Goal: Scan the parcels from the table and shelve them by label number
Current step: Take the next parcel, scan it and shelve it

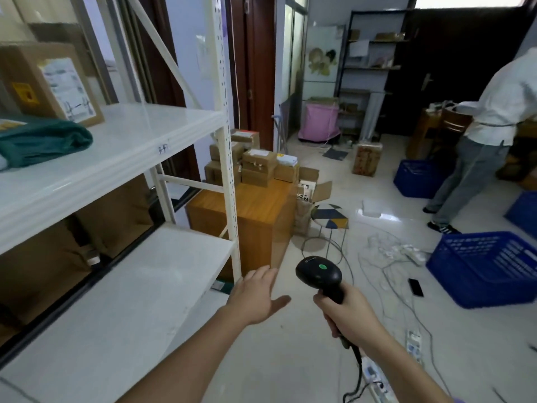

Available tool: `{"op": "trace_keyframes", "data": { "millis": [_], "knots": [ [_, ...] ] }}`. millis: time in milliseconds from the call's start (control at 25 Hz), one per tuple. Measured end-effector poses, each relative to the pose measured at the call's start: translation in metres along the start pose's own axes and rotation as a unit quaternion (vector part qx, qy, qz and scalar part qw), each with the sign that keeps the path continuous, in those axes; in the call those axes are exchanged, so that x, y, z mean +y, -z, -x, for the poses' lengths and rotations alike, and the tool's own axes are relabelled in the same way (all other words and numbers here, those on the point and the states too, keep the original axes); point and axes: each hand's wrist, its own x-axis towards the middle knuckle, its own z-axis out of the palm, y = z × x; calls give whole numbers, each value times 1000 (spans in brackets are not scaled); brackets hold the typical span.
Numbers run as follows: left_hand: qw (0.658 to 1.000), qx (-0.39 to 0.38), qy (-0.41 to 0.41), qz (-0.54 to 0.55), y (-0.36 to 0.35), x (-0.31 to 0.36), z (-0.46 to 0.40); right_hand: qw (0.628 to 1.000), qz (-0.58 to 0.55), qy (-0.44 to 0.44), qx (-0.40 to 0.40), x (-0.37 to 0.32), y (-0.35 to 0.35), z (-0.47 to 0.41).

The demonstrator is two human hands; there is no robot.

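Several cardboard parcels (258, 164) are sitting stacked on the wooden bench (255, 210), well ahead of both hands, beyond the white shelf upright (228, 158). The left hand (258, 298) is reaching forward with fingers straight and released, lying nearer the stack. The right hand (348, 312) is grasping the black barcode scanner (319, 274). The parcels are brown boxes wearing white labels.
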Motion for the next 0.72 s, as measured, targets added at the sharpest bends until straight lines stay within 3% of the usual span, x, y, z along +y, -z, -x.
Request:
{"op": "trace_keyframes", "data": {
  "millis": [320, 720],
  "knots": [
    [1000, -2, -31, -2, 56, -16, -184, 998, -22, -35, 38, -15, 37, -166],
    [999, -12, -39, 8, 66, 20, -441, 997, -29, -53, 42, 1, 122, -393]
  ]
}}
